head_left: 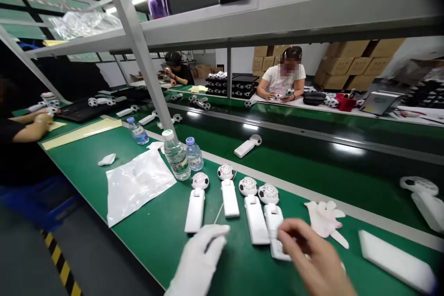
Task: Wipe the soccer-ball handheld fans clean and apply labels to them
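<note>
Green workbench (156, 236). Carries four white football-headed units (256, 222) in a loose row, heads toward far edge. Right of row: holds white glove (322, 217), white block (395, 259). Left: holds three clear bottles (176, 159), white plastic bag (135, 185), crumpled white scrap (107, 160). Farther left: has long yellowish strip (83, 132) laid across surface.

Table (156, 236) before me, four devices (230, 199) in a row on it, two bottles (176, 155) behind them to the left, bag (137, 189) further left, glove (322, 217) to their right, belt (294, 162) beyond.

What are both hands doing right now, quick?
Left hand: gloved, fingers partly curled; holding can't be told.
Right hand: bare, curled at a white soccer-ball gadget; grip can't be told.
</note>
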{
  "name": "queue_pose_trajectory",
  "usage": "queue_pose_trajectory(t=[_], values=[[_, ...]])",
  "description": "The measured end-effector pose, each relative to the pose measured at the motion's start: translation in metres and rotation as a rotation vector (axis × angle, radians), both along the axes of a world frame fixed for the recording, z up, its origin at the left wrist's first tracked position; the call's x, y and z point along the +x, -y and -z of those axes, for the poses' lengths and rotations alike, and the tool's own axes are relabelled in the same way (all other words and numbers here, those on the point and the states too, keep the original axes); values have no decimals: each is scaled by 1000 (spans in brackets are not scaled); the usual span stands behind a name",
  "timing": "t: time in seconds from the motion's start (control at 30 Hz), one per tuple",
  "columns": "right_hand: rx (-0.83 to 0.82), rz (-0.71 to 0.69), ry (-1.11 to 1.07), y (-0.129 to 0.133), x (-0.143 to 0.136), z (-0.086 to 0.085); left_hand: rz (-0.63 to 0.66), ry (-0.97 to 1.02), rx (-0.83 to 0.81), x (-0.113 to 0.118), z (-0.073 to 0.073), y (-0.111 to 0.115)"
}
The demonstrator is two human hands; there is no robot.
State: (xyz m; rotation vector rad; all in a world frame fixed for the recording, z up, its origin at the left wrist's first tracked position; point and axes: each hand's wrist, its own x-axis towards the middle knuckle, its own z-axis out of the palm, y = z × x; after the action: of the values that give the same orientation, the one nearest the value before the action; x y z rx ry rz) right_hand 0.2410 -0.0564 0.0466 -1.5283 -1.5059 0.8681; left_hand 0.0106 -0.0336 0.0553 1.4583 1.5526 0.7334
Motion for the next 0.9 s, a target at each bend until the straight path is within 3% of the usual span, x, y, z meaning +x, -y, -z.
queue_pose_trajectory(t=[0.1,0.23,0.4,0.57,0.73,0.9], values=[[-151,-106,-175,-44,-61,-4,-156,-36,-47,-52,25,-5],[-237,-89,-187,-78,-95,12,-158,-77,32,-78,51,-13],[-343,-11,-103,-98,-90,22,57,-62,105,-61,59,-17],[-454,3,-39,-108,-91,24,296,-132,-26,-32,55,-23],[-477,-30,-29,-113,-89,24,368,-185,-82,-23,62,-31],[-447,-50,95,-114,-86,23,391,-208,-32,-23,67,-32]])
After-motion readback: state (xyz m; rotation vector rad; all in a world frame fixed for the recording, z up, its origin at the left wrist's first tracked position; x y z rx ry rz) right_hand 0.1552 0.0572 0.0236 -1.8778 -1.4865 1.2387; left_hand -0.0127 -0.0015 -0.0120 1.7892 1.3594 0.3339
